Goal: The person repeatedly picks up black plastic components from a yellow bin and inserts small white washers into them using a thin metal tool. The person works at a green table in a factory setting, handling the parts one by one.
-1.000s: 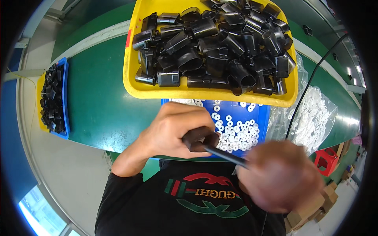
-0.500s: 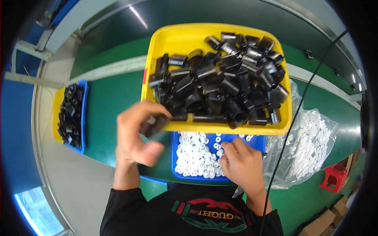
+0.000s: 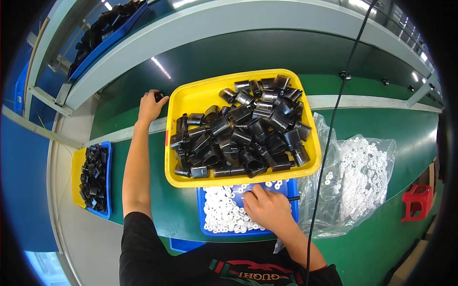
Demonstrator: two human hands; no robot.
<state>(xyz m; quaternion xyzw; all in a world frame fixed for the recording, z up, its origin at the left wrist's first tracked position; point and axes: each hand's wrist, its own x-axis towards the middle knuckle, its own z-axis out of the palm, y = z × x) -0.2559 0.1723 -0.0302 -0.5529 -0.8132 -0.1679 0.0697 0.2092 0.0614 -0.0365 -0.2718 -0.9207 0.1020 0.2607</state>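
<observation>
My left hand (image 3: 151, 106) is stretched far forward at the left, over the green belt beyond the pale rail. Its fingers are closed on a small black tubular part (image 3: 159, 96), mostly covered by them. My right hand (image 3: 268, 207) rests over a blue tray (image 3: 202, 230) holding many white plastic rings (image 3: 224, 212). Its fingertips are pinched together; what they hold, if anything, is hidden. A thin black rod (image 3: 294, 198) sticks out to the right of this hand across the tray's rim. Above the tray sits a yellow bin (image 3: 193, 101) heaped with black tubular parts (image 3: 248, 126).
A clear plastic bag (image 3: 362, 176) of white rings lies right of the tray. At the left stands a blue bin (image 3: 109, 178) of black parts; another blue bin (image 3: 107, 43) is on the upper shelf. A black cable (image 3: 339, 95) hangs across the view. A red stool (image 3: 416, 202) is at the right.
My left hand has moved forward from the yellow bin's near left corner to the belt, carrying the black part. The view has shifted. My right hand stays over the blue tray.
</observation>
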